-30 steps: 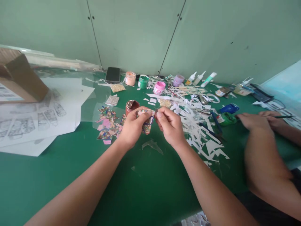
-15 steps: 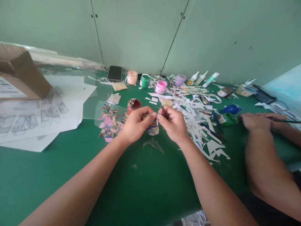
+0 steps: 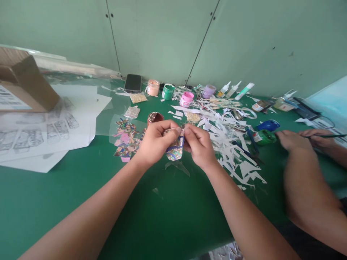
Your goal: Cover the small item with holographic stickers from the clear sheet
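My left hand (image 3: 157, 142) is closed on a small patterned piece (image 3: 175, 150), multicoloured with blue lines and a pale edge, its lower part showing below the thumb. Close against its upper right edge, my right hand (image 3: 199, 144) has thumb and forefinger pinched together. What lies between those fingertips is hidden, though something dark shows beneath them. Left of my hands, a pile of colourful cut pieces (image 3: 126, 139) rests on a clear sheet. A reddish-brown paint jar (image 3: 155, 117) stands just behind my left hand. Clear film scraps (image 3: 177, 167) lie on the green table below.
White paper strips (image 3: 230, 151) spread to the right, with pliers among them. Paint jars, including a pink jar (image 3: 187, 99), and glue bottles (image 3: 223, 89) line the back. A cardboard box (image 3: 29, 86) sits on printed sheets (image 3: 78, 141). At right, a co-worker's hands (image 3: 292, 141) hold a thin stick.
My left hand has turned the patterned piece so more of its face shows. My right hand's fingers have shifted, and the dark bit above its fingertips is out of sight.
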